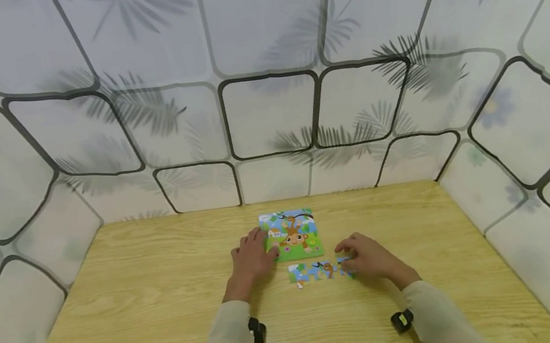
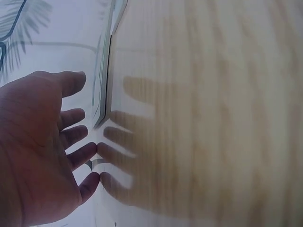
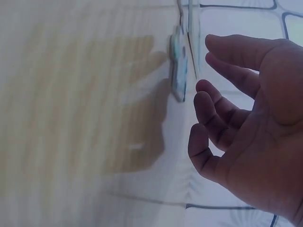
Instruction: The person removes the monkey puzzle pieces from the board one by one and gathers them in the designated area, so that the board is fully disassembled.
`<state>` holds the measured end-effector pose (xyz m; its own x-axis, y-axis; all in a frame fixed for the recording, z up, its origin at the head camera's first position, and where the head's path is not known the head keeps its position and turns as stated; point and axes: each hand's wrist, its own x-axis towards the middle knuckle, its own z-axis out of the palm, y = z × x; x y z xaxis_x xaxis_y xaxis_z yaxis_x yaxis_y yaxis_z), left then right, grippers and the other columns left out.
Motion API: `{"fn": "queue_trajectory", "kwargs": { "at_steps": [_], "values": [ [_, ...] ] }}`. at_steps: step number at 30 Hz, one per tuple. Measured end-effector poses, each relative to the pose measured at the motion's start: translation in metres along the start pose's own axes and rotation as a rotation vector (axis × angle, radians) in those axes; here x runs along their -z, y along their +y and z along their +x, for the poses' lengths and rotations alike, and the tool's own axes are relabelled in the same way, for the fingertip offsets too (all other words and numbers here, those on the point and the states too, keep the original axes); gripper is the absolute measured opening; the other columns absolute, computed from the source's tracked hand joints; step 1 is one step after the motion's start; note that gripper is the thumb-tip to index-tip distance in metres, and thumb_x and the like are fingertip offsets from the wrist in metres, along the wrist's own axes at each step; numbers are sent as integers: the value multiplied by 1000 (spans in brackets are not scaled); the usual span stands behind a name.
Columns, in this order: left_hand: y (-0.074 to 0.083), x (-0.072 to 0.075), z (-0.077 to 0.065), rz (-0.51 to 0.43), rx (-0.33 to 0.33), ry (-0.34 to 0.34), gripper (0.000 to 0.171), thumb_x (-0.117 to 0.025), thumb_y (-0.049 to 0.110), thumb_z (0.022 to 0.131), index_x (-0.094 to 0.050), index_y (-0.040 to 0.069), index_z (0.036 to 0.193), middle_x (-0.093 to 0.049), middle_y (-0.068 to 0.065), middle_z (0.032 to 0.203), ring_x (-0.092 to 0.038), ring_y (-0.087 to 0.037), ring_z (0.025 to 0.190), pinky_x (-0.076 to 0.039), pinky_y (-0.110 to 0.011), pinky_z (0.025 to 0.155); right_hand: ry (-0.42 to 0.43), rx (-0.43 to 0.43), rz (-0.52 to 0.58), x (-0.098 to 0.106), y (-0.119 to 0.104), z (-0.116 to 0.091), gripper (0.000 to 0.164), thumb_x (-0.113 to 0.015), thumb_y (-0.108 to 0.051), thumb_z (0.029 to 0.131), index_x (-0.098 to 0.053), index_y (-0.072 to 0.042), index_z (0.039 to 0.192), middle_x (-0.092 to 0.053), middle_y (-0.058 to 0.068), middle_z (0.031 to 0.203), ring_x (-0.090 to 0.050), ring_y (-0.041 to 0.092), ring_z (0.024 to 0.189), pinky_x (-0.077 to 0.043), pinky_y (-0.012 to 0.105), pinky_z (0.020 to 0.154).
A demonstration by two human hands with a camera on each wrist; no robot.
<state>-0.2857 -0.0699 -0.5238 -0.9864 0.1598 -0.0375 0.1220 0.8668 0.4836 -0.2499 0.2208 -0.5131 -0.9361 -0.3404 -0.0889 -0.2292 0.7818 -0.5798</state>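
Note:
A square picture card with a cartoon monkey lies on the table. At its left edge is my left hand, thumb over the lower left corner; the left wrist view shows the fingers spread, holding nothing. Below the card, a short row of joined jigsaw pieces shows sky and a small monkey. My right hand hovers by the row's right end, partly hiding a piece there. In the right wrist view its fingers bend loosely, apart from the jigsaw pieces seen edge-on.
The wooden table runs back to a pale fabric wall printed with dark outlines and leaves, which also encloses both sides. A dark band with a small device sits on the right wrist, another device on the left.

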Motion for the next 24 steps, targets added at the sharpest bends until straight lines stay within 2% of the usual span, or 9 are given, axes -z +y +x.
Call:
{"fn": "queue_trajectory", "kwargs": {
  "at_steps": [6,10,13,17,20,24],
  "values": [
    [-3,-1,1,15,3,-20,63,-53,46,96,-41,10,145,-34,-9,155,-32,-35,141,-30,-63,105,-22,83,-43,-3,-20,20,25,-65,-16,91,-67,-14,115,-56,6,107,-55,19,94,-49,39,79],
    [-4,-3,0,33,1,-13,63,-54,47,95,-42,10,145,-36,-8,154,-31,-34,141,-29,-62,107,-63,99,-88,-7,-33,37,25,-64,-17,90,-67,-16,116,-55,6,112,-55,20,100,-50,41,84],
    [-2,-3,0,47,4,0,63,-55,46,95,-42,10,145,-37,-8,154,-33,-34,140,-30,-62,107,-89,109,-122,-8,-43,50,25,-63,-18,91,-67,-17,116,-56,5,113,-55,19,99,-50,40,85],
    [-1,-4,-1,69,16,6,63,-56,46,95,-42,10,145,-37,-8,153,-34,-33,139,-32,-61,106,-104,172,-185,-9,-58,64,25,-63,-17,92,-67,-13,117,-58,7,109,-54,17,91,-48,36,80],
    [-2,-6,-1,74,25,8,63,-55,46,94,-43,11,144,-37,-7,153,-34,-33,139,-32,-60,105,-104,202,-193,-12,-67,73,26,-61,-15,93,-66,-10,118,-60,7,108,-54,17,89,-49,36,79],
    [0,-5,-2,74,36,4,62,-55,46,95,-43,11,144,-37,-6,153,-34,-33,140,-32,-60,106,-117,193,-162,-18,-76,84,28,-58,-17,96,-65,-9,121,-61,8,112,-58,22,102,-51,38,86]
  ]
}}
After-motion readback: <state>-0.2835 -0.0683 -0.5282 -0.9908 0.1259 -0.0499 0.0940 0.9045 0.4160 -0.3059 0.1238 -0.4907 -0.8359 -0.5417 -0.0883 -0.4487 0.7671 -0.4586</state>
